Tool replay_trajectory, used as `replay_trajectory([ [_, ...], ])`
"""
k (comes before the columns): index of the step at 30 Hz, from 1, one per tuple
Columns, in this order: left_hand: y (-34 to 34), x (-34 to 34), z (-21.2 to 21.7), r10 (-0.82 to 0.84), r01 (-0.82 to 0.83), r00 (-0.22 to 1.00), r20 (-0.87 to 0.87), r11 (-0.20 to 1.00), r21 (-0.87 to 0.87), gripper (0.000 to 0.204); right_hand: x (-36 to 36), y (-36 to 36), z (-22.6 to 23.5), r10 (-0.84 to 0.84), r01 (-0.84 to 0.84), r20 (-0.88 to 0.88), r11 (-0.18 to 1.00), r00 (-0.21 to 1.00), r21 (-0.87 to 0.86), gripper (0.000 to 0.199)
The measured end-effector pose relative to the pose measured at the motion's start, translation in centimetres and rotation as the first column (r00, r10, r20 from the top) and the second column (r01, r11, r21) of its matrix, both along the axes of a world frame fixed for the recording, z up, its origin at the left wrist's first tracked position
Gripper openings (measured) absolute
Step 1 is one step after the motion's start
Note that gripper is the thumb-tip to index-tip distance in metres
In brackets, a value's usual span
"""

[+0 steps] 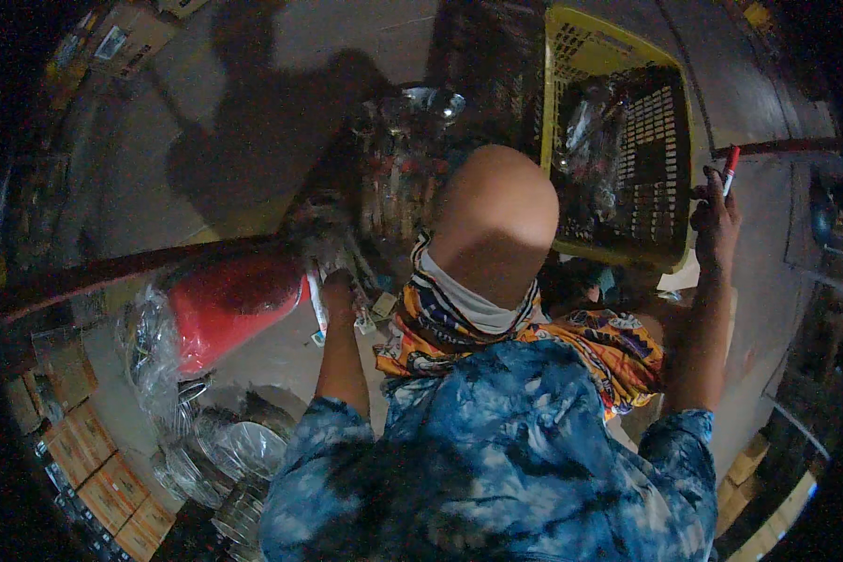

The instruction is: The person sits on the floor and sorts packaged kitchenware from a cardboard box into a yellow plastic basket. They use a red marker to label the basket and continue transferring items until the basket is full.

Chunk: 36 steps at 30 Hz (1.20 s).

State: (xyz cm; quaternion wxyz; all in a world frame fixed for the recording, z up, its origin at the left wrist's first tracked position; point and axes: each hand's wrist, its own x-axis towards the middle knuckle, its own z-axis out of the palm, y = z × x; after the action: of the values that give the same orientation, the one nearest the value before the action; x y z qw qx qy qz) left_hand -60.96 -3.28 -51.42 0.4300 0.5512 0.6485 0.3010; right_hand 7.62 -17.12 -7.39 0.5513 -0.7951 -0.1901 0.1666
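Forward, right hand (717, 220) holding red-capped marker (731, 170), left hand (340, 288) closer in

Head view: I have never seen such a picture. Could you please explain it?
There is no machine: a person works bare-handed. A fisheye camera on the head looks down, so straight edges bend; the bare knee and blue tie-dyed shirt are the wearer's. The right hand holds a red-and-white marker pen in its fingers. The left hand is beside a bulky red object partly wrapped in clear plastic; its grip is unclear. On the floor, a yellow perforated plastic crate holds shiny, clear-wrapped items, and round metal ware is at lower left.
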Motion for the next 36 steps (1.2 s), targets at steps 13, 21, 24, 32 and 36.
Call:
replay_trajectory([
  [13,19.4,40.5,42.9,-0.715,0.671,0.679,-0.167,0.512,0.536,0.026,-1.6,-2.7,4.6,-0.223,0.232,-0.078,0.838,0.972,0.493,0.041],
  [21,22.2,68.5,29.2,-0.804,0.985,0.162,-0.572,0.166,0.046,0.031,-1.5,-7.3,5.0,-0.483,0.489,-0.167,0.681,0.859,0.545,0.040],
  [24,19.4,70.3,17.9,-0.876,0.873,0.446,-0.183,0.471,-0.125,0.029,-1.3,-8.1,4.7,-0.491,0.510,-0.207,0.631,0.846,0.584,0.040],
  [32,13.9,70.8,7.8,-0.560,0.960,0.045,-0.827,-0.206,0.192,0.027,-0.1,-8.9,4.2,-0.479,0.502,-0.213,0.627,0.852,0.596,0.043],
  [36,14.7,73.2,6.0,-0.542,0.971,0.183,-0.820,-0.030,0.237,0.038,1.0,-9.3,3.7,-0.354,0.401,-0.199,0.711,0.914,0.578,0.039],
])
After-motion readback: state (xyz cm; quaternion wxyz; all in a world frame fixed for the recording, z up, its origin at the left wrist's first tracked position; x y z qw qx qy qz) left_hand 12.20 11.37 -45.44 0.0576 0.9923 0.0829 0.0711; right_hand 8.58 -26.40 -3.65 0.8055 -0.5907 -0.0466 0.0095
